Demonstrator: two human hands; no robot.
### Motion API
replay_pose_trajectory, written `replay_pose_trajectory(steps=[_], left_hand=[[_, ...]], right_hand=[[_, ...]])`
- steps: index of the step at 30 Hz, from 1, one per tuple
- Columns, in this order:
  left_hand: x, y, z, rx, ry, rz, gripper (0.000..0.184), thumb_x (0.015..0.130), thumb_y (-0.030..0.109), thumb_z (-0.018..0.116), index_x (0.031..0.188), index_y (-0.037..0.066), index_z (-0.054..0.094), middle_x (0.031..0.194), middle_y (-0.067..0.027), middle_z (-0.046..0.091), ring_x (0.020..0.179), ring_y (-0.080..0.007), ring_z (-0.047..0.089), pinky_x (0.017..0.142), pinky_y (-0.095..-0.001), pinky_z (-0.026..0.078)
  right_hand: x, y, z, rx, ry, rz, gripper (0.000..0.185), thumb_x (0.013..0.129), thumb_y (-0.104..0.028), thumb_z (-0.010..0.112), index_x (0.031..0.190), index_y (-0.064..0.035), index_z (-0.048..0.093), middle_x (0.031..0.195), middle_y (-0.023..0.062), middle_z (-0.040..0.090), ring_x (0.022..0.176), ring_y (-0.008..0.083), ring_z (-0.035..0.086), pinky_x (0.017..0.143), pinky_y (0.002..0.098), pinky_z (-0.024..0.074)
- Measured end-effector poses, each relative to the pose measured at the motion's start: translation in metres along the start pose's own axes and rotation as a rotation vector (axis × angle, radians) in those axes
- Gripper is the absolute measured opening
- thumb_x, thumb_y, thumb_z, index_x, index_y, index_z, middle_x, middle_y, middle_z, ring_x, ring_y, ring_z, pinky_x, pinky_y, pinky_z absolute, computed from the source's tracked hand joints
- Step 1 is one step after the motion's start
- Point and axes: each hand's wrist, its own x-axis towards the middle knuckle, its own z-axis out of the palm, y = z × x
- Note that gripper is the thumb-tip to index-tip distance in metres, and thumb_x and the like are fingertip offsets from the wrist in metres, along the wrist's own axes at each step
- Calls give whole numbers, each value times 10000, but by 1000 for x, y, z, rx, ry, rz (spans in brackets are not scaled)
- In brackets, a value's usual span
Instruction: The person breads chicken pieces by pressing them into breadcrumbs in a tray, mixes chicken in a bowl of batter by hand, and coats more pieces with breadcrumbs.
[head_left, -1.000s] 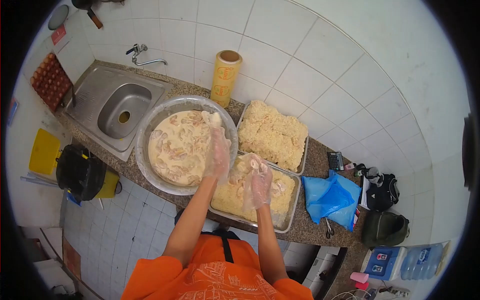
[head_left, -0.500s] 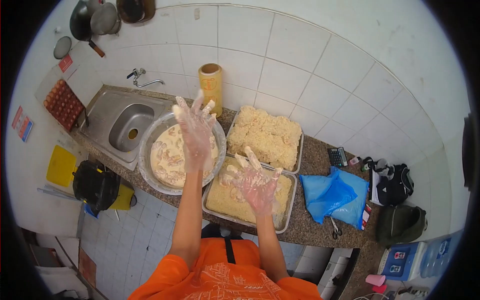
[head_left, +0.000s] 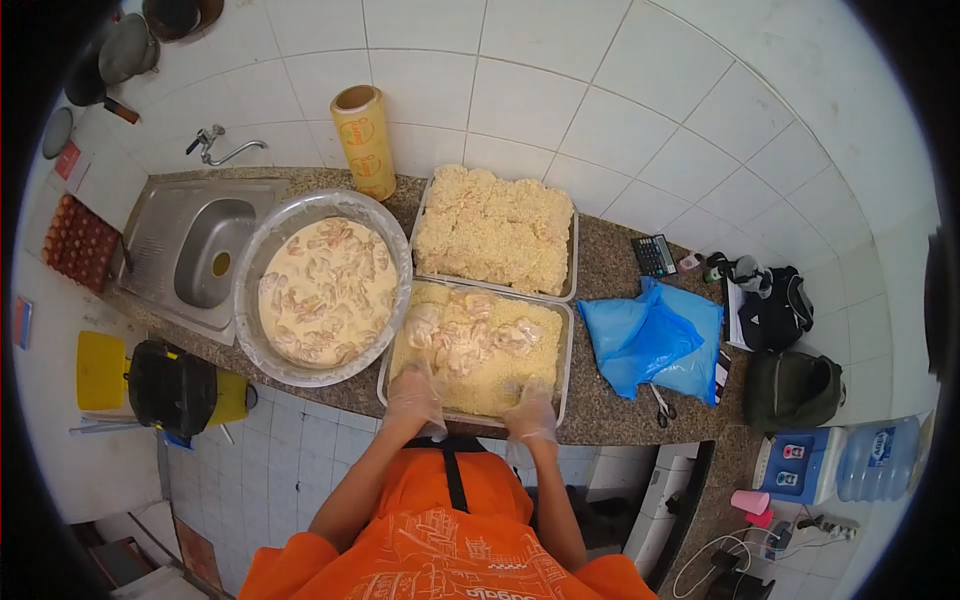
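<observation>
My left hand (head_left: 413, 398), in a clear plastic glove, is at the front left of a metal tray (head_left: 568, 345) of pale breadcrumbs. My right hand (head_left: 530, 415), gloved too, is at the tray's front right. The fingers of both hands are sunk in the crumbs and mostly hidden. Several wet, batter-covered meat pieces (head_left: 470, 335), which look like chicken, lie on the crumbs beyond my hands. Left of the tray stands a large metal bowl (head_left: 262, 352) of creamy batter with more such pieces in it.
Behind is a second tray (head_left: 573, 262) heaped with crumb-coated pieces. A cling film roll (head_left: 365, 145) stands by the wall. The sink (head_left: 215, 255) is left. To the right lie blue plastic bags (head_left: 655, 335), scissors (head_left: 662, 405), a calculator (head_left: 654, 256) and a dark green bag (head_left: 793, 392).
Both hands, raised with spread fingers over the bowl and tray before, have come down to the crumb tray's front edge. Wet pieces now show on the crumbs. The view has shifted.
</observation>
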Motion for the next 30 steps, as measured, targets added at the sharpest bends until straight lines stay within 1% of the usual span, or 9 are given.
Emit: replay_pose_trajectory(steps=[2, 5, 9, 13, 16, 19, 22, 26, 30], left_hand=[[2, -3, 9, 121, -360, -95, 333, 874, 305, 683, 973, -9, 736, 964, -280, 712, 923, -450, 703, 798, -486, 568], [4, -29, 85, 305, -390, 193, 306, 836, 245, 697, 1015, -2, 713, 1019, -268, 705, 976, -455, 688, 824, -489, 561], [19, -15, 90, -32, -199, 303, 407, 832, 263, 690, 1099, -44, 675, 1064, -281, 695, 997, -463, 682, 873, -493, 561], [13, 14, 7, -82, -162, -36, 468, 840, 258, 677, 1191, -49, 634, 1098, -312, 687, 1018, -472, 682, 892, -493, 562], [22, -11, 13, 20, -96, -155, 412, 839, 241, 669, 1141, -39, 661, 1121, -302, 689, 995, -472, 693, 866, -487, 574], [29, -23, 39, -3, -164, -281, 422, 849, 255, 640, 1155, -35, 657, 1189, -306, 670, 1024, -466, 692, 896, -492, 568], [33, -25, 33, -12, -225, -241, 458, 860, 255, 613, 1210, -39, 628, 1210, -321, 656, 1074, -453, 683, 933, -506, 551], [19, -14, 5, 53, -169, -124, 509, 866, 239, 617, 1270, -69, 576, 1230, -343, 634, 1140, -447, 651, 982, -511, 522], [9, -33, 41, 239, -126, 161, 531, 867, 218, 643, 1283, -100, 549, 1321, -337, 577, 1156, -436, 637, 983, -498, 521]], right_hand=[[-5, -9, 17, -21, -45, -7, 587, 844, -404, 722, 1198, 41, 575, 1130, 330, 646, 1077, 460, 644, 938, 514, 523], [13, -31, 52, 91, -61, 46, 622, 829, -379, 729, 1229, 67, 563, 1159, 334, 642, 1103, 473, 630, 964, 510, 508], [48, -32, 80, 500, 90, 50, 638, 834, -333, 723, 1286, 91, 571, 1210, 334, 648, 1153, 470, 615, 1025, 488, 479], [34, -33, 13, 559, 133, 44, 678, 849, -381, 723, 1320, 86, 579, 1222, 332, 655, 1163, 469, 619, 1044, 495, 464], [45, -49, 19, 72, 116, 151, 717, 864, -467, 713, 1326, 68, 591, 1217, 321, 661, 1158, 469, 624, 1030, 513, 472], [60, -81, 56, 83, 19, 144, 745, 863, -556, 698, 1288, 52, 629, 1205, 303, 673, 1160, 455, 631, 1008, 523, 488], [111, -39, 171, 96, 251, 75, 646, 840, -509, 754, 1175, 39, 682, 1125, 272, 710, 1094, 426, 672, 940, 494, 532], [83, -13, 64, 541, 101, -21, 501, 816, -357, 820, 1089, 43, 690, 1020, 249, 735, 973, 403, 714, 841, 456, 562], [46, -36, -20, 542, 270, -97, 431, 813, -242, 815, 1099, 51, 681, 1007, 252, 732, 940, 418, 711, 822, 456, 559]])
